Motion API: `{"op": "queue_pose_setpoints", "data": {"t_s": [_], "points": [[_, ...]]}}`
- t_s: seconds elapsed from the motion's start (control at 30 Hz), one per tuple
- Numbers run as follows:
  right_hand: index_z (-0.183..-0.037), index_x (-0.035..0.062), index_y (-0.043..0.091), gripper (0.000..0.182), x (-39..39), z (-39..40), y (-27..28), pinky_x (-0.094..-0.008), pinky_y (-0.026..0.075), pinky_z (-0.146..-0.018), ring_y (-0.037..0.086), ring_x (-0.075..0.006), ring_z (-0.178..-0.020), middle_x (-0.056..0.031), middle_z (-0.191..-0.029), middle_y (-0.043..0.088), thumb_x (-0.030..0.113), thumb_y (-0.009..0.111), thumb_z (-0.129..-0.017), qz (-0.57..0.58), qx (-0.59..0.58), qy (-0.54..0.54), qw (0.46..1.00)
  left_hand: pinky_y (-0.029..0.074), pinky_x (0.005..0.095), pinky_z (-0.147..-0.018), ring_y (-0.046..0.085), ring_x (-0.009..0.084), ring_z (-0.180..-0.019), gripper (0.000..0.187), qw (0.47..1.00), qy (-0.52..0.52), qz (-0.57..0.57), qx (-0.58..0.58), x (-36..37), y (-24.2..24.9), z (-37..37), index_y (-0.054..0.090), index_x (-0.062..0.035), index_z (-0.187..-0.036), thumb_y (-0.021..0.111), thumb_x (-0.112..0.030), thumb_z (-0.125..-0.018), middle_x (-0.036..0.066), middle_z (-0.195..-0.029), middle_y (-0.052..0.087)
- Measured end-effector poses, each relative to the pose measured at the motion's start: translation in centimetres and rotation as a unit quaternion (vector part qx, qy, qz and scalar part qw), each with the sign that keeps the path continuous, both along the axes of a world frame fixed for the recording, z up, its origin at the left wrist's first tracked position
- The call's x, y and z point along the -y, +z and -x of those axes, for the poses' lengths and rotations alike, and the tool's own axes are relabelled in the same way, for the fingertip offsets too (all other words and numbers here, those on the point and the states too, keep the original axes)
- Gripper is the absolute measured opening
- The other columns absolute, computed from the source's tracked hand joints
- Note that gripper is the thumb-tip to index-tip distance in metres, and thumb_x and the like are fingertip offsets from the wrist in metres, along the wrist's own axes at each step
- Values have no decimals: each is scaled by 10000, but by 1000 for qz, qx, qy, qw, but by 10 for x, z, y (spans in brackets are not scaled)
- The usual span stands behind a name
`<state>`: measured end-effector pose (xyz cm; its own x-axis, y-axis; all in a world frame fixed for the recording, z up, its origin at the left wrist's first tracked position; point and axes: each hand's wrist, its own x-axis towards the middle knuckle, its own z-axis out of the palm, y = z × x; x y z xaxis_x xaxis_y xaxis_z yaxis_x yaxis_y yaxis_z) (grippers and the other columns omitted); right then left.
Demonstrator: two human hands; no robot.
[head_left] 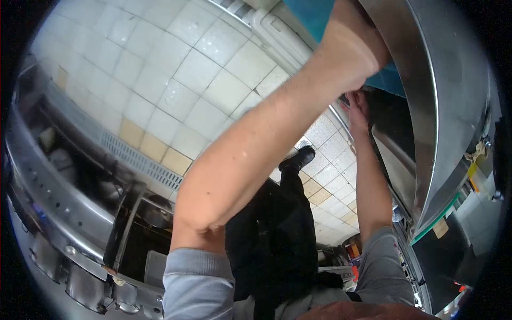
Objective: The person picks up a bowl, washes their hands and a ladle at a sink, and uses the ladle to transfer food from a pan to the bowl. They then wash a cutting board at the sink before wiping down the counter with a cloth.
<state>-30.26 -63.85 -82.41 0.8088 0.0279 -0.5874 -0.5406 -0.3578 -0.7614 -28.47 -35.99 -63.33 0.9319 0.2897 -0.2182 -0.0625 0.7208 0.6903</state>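
Note:
My left arm reaches across to the upper right, bent at the wrist. Only the back of my left hand (352,26) shows, beside the steel counter edge; its fingers are hidden. Behind it is a teal surface (306,16). Lower down, my right hand (358,111) is raised next to a dark opening under the counter. Its fingers are curled and partly in shadow, close to a narrow metal edge (341,120); what they hold cannot be made out. A pale steel panel (393,154) slants just right of my right forearm.
A curved steel counter (453,80) stands close on the right. To the left runs a steel cooking unit (64,197) with pots hanging below. Wet-looking floor tiles (176,96) lie between them, with a drain grate (141,160). My black shoe (298,159) is on the tiles.

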Motion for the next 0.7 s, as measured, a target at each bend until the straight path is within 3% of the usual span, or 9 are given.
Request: {"op": "queue_pose_setpoints", "data": {"t_s": [0.13, 0.33, 0.47, 0.57, 0.6, 0.67, 0.7], "points": [[-1284, 126, 552, 401, -14, -25, 3, -386, 496, -931, 549, -166, -1152, -38, -1278, 561, 355, 638, -966, 23, 7, 60, 998, 480, 387, -950, 595, 345, -1111, 437, 998, -22, 60, 16, -18, 8, -7, 418, 35, -1266, 617, 13, -878, 247, -1243, 582], [-1357, 140, 484, 479, 9, -51, -41, -413, 521, -911, 540, -182, -1169, -43, -1307, 546, 398, 614, -974, 29, -2, -10, 1000, 480, 391, -963, 580, 338, -1131, 465, 996, -36, 80, 29, -27, 13, 6, 392, 28, -1306, 609, -10, -897, 235, -1269, 562], [-1382, 142, 450, 449, 11, -53, -48, -377, 536, -904, 531, -184, -1208, -50, -1342, 530, 348, 574, -1003, -15, 42, 19, 999, 480, 394, -971, 571, 334, -1144, 484, 995, -44, 84, 32, -31, 16, 16, 375, 24, -1333, 604, -25, -909, 227, -1286, 549], [-1334, 131, 494, 337, 13, -75, -80, -334, 561, -866, 588, -173, -1130, -69, -1289, 571, 238, 547, -1019, -184, 15, -38, 982, 480, 397, -977, 563, 331, -1154, 499, 995, -52, 79, 28, -32, 18, 22, 362, 21, -1353, 600, -37, -919, 221, -1299, 539], [-1334, 131, 494, 337, 20, -75, -84, -334, 561, -866, 588, -173, -1130, -69, -1289, 571, 238, 547, -1019, -187, 14, -41, 981, 480, 398, -979, 561, 330, -1158, 503, 995, -56, 78, 27, -32, 18, 24, 357, 20, -1360, 598, -40, -922, 219, -1304, 536], [-1420, 101, 436, 410, 31, -79, -89, -383, 530, -967, 508, -244, -1290, -112, -1446, 467, 178, 504, -1024, -179, -38, -38, 982, 480, 399, -984, 556, 328, -1164, 513, 995, -61, 75, 22, -31, 20, 29, 349, 17, -1373, 596, -48, -928, 215, -1312, 529], [-1420, 101, 436, 410, 23, -75, -80, -383, 530, -967, 508, -244, -1290, -112, -1446, 467, 178, 504, -1024, -181, -39, -40, 982, 480, 400, -986, 554, 327, -1167, 518, 995, -62, 76, 21, -31, 21, 31, 344, 16, -1380, 594, -52, -931, 213, -1317, 526]]}}
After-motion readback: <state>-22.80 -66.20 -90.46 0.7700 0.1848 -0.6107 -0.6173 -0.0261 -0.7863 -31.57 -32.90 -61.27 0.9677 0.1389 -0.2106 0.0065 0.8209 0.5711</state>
